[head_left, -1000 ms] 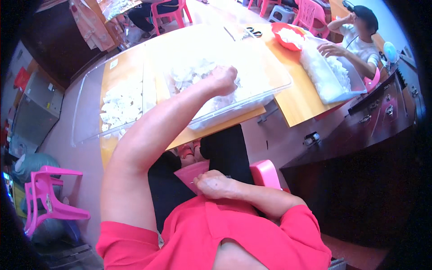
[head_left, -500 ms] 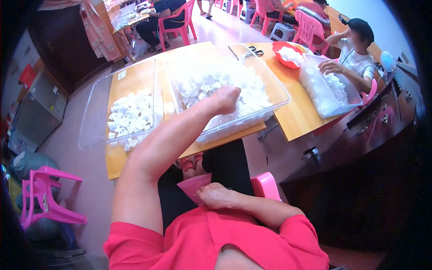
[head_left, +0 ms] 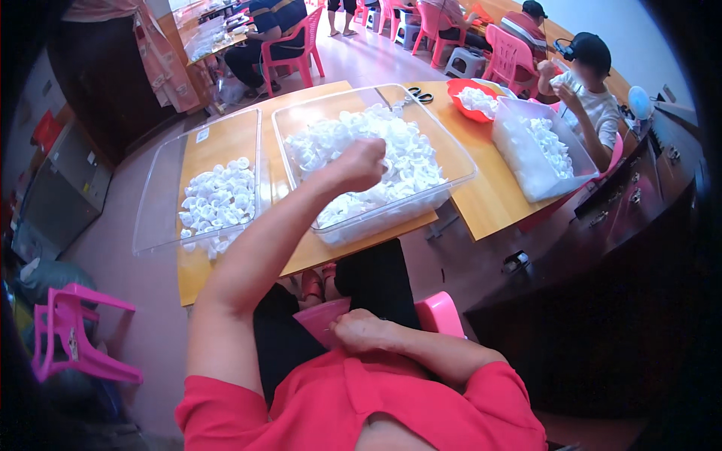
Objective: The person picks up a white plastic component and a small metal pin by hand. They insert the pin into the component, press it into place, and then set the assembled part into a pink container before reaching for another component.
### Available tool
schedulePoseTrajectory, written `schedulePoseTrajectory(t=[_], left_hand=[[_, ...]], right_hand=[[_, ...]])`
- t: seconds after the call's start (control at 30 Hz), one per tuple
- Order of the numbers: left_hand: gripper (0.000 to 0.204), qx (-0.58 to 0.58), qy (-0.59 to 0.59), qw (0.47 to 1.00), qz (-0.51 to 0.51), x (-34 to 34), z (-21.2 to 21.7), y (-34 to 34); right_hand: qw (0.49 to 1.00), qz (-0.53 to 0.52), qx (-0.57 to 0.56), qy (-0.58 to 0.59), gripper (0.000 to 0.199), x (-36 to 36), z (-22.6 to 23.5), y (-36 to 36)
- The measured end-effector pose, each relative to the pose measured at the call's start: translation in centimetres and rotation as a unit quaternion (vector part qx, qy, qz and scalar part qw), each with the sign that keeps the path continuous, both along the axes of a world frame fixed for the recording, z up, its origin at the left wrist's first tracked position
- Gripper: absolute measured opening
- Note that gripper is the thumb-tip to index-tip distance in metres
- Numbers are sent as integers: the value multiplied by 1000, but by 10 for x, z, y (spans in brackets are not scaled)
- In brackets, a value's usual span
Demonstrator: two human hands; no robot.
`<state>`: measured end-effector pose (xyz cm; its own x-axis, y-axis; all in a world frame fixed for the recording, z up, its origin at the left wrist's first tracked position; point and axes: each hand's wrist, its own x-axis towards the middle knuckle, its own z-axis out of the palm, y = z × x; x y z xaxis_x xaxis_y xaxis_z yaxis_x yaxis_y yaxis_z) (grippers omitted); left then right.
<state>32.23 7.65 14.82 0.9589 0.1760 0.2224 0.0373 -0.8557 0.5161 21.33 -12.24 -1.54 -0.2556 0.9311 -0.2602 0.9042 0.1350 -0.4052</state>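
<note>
Fingers of the left hand [head_left: 359, 164] curl into a loose fist just above a heap of small white plastic caps [head_left: 376, 161]; whether they grip one cannot be told. Beneath them sits a clear, glossy rectangular bin [head_left: 451, 188]. Fingers of the right hand [head_left: 361, 331], bent, rest on a pink sheet [head_left: 320, 322] at the lap.

bin sticker: I spot a small white rectangular label [head_left: 202, 134] at the far edge of the left clear tray [head_left: 154, 218]
wall signs: red and white squares [head_left: 47, 129] far left, too blurry for me
</note>
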Motion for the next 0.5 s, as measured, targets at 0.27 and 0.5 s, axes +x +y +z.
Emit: schedulePoseTrajectory(t=[0.27,0.5], left_hand=[[28,-473,-149,865,-76,-149,20,-27],[38,-746,-245,607,-126,-267,-59,-47]], right_hand=[[1000,-4,-9,2,24,-7,-4,0],[989,-82,81,97,16,2,2,6]])
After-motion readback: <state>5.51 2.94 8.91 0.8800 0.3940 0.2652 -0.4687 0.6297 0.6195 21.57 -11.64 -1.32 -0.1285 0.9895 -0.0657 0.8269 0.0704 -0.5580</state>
